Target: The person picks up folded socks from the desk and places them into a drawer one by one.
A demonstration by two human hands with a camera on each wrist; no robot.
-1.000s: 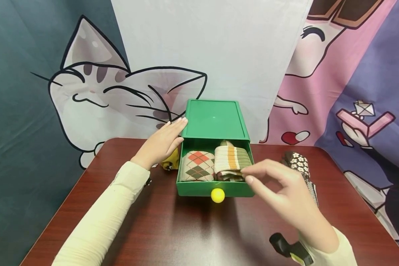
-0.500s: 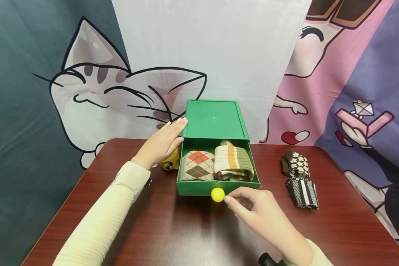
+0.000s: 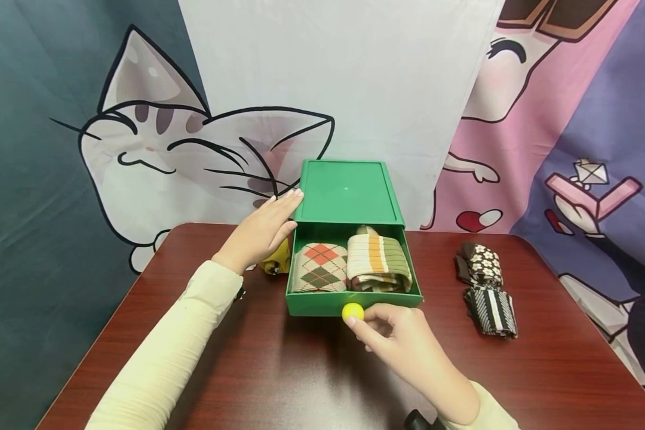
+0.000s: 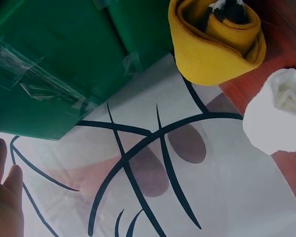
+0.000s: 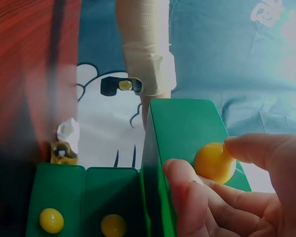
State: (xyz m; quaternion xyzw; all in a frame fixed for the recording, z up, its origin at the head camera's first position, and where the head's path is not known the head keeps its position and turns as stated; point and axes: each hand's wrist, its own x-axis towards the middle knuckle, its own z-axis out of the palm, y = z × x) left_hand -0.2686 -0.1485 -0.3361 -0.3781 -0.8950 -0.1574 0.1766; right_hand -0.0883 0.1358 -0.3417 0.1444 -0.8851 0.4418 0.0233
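A green drawer box [image 3: 349, 191] stands on the table with its top drawer [image 3: 312, 305] pulled out. Inside lie folded socks: a beige argyle pair [image 3: 318, 269] on the left and a striped white, orange and green pair [image 3: 378, 260] on the right. My right hand [image 3: 408, 346] pinches the drawer's yellow knob [image 5: 214, 164] between thumb and fingers, plain in the right wrist view. With straight fingers, my left hand [image 3: 260, 230] rests against the upper left edge of the box.
Floral dark socks [image 3: 484, 266] and black-and-white socks [image 3: 491, 312] lie on the table at right. Left of the box are a yellow rolled sock [image 4: 217, 49] and a white rolled one [image 4: 278, 113]. Lower drawers carry yellow knobs [image 5: 51, 220]. A printed cloth [image 3: 344, 77] hangs behind.
My right hand has left the striped socks at the drawer's right side, moved down and left, and taken hold of the yellow knob. The left hand has stayed in place.
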